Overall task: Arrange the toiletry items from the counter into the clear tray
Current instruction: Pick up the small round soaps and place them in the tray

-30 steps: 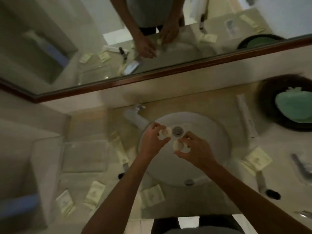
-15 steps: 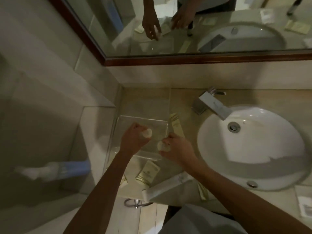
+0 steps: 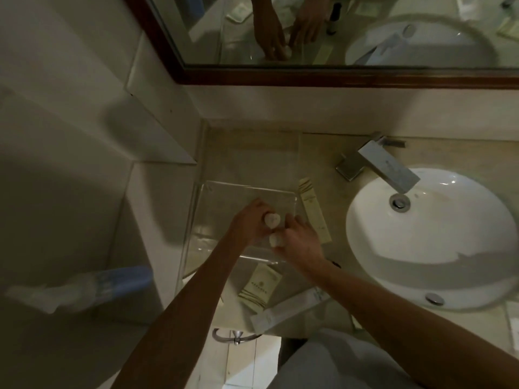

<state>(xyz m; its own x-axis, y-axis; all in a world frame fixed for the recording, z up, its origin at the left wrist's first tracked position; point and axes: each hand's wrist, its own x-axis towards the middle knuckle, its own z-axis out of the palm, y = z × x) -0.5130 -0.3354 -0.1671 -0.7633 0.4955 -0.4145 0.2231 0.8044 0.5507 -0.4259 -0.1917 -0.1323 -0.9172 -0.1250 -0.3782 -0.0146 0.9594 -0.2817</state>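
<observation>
Beige stone makes up the table (image 3: 438, 153) in this dim bathroom, with a white sink (image 3: 432, 240) sunk into it at the right under a square metal tap (image 3: 384, 167), and a wood-framed mirror (image 3: 337, 77) on the wall behind. Left of the sink sits the clear tray (image 3: 222, 197), near the corner. Both hands are over its right part. The left hand (image 3: 248, 221) curls its fingers round a small round white item (image 3: 271, 219), perhaps a wrapped soap; the right hand (image 3: 302, 241) pinches a second white item (image 3: 275, 239) just below it. A long cream packet (image 3: 314, 211) lies just beside the tray's right wall. A folded packet (image 3: 259, 287) and a white tube (image 3: 289, 310) lie nearer the table's front edge.
</observation>
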